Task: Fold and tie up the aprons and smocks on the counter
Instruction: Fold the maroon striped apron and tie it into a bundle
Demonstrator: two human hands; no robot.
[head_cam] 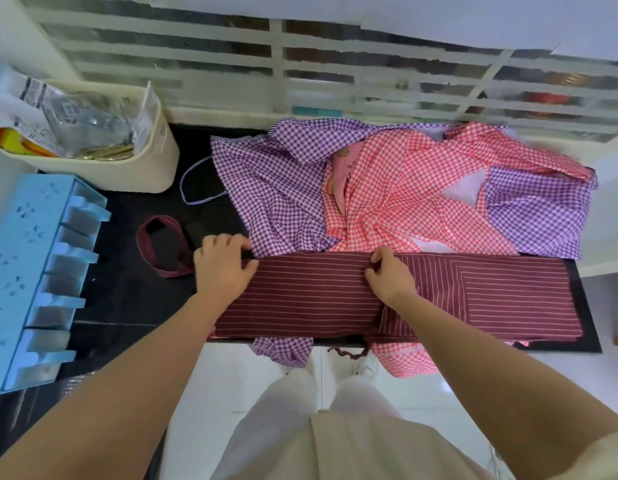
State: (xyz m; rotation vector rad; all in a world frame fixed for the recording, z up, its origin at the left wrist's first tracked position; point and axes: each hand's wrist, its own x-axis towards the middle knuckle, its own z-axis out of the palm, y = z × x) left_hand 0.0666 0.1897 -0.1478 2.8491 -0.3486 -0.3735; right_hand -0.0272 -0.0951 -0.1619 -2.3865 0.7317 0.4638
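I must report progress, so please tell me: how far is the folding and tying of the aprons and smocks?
Done: the maroon striped apron is folded into a long band. In hand: the left hand and right hand grip it. Left: its strap lies loose, untied; the purple smock and pink smock lie crumpled behind.

Open counter (127,299) lies left; smocks (387,188) crowd behind.
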